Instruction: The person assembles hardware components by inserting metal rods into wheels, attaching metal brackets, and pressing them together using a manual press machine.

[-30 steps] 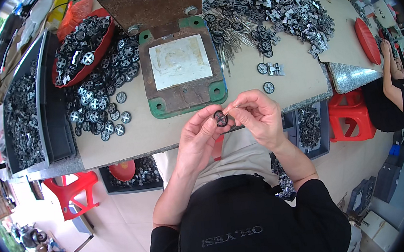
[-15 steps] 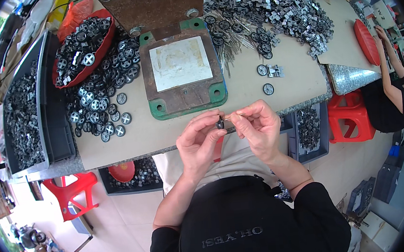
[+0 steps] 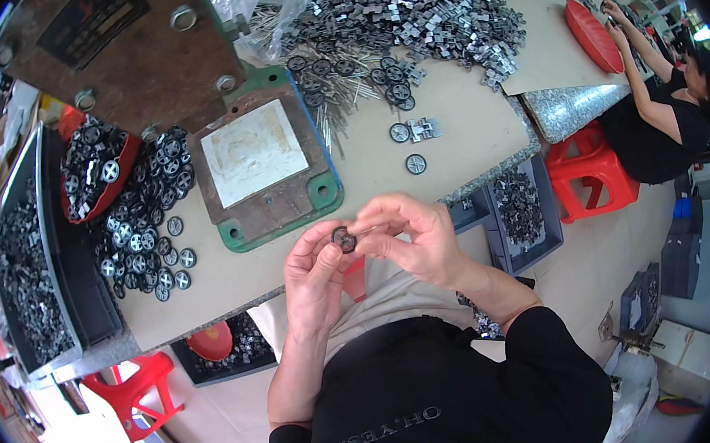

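Observation:
Between the fingertips of my left hand (image 3: 315, 270) is a small black toy wheel (image 3: 344, 240), tilted so that its spoked face shows. My right hand (image 3: 412, 240) pinches a thin metal rod (image 3: 370, 231), its end at the wheel; whether it sits in the hub I cannot tell. Both hands are just off the table's near edge, in front of the press. A loose wheel (image 3: 415, 163) lies on the table beyond my right hand. Farther off, another wheel (image 3: 399, 133) touches a small grey metal-looking part (image 3: 425, 129).
A heavy press with a green base (image 3: 241, 234) and white pad (image 3: 253, 153) stands ahead. Wheels (image 3: 147, 240) are heaped left of it beside a red basket (image 3: 130, 170). Rods (image 3: 347, 94) and grey parts (image 3: 430, 22) lie beyond. A co-worker (image 3: 661, 111) sits at right.
The view has swung to the right, so the table things appear farther left. The wheel in my left hand has turned from edge-on to show its face. Both hands stay close together.

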`<state>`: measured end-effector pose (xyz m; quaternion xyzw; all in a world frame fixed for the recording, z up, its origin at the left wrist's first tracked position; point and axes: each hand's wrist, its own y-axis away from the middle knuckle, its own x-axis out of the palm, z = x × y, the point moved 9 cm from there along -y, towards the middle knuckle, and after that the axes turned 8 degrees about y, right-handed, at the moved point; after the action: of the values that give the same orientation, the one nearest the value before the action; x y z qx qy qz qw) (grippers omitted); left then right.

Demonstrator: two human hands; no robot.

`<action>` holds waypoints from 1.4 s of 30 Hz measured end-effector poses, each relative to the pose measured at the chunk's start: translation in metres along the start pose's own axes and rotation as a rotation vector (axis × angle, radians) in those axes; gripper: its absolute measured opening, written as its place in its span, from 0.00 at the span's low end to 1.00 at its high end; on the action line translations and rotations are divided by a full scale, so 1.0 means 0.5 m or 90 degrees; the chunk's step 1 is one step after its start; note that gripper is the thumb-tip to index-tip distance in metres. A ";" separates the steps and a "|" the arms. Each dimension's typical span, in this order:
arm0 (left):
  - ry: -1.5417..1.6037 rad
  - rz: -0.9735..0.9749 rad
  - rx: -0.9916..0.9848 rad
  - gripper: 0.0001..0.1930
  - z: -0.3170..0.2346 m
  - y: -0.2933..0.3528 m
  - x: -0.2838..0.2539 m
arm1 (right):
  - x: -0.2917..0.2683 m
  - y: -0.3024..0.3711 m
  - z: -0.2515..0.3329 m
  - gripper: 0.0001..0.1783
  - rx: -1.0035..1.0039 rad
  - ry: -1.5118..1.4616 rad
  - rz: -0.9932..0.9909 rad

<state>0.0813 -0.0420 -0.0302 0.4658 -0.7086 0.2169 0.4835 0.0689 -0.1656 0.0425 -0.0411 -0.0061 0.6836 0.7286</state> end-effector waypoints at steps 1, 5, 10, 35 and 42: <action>-0.001 0.003 -0.003 0.13 0.002 -0.002 0.006 | -0.021 -0.005 0.005 0.10 -0.001 0.001 -0.004; -0.037 -0.032 -0.008 0.15 0.006 -0.005 0.005 | -0.170 -0.067 0.032 0.15 -0.018 0.440 -0.147; -0.042 -0.045 -0.031 0.15 0.017 -0.007 0.011 | -0.221 -0.114 0.002 0.18 -0.192 0.750 -0.060; -0.346 -0.091 0.160 0.15 -0.072 0.011 0.034 | -0.050 -0.064 -0.054 0.13 0.028 -0.080 0.133; -0.471 -0.049 0.241 0.14 -0.092 0.018 0.055 | -0.050 -0.066 -0.051 0.13 0.097 -0.039 0.125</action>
<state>0.0932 -0.0152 0.0157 0.6193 -0.7641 0.1432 0.1101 0.1019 -0.1940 0.0207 0.0344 0.0278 0.7509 0.6589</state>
